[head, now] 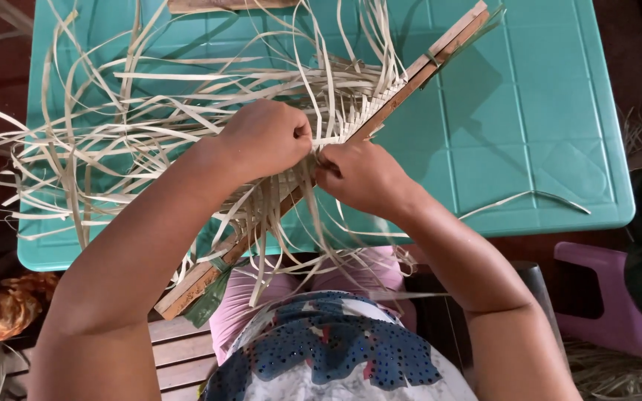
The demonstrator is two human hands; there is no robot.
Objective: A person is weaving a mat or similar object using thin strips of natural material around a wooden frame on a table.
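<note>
A long wooden slat frame lies diagonally across the green plastic table, from near my lap to the far right. Pale flat weaving strips are woven against it and spread loosely to the left. My left hand is closed on a bundle of strips just left of the frame's middle. My right hand pinches strips at the frame's edge, fingertips almost touching the left hand. The woven patch lies just beyond both hands.
One loose strip lies on the table's near right part. A purple plastic stool stands at the right on the floor. Dry straw lies at the lower right; an orange cloth is at the left. A wooden bench is under me.
</note>
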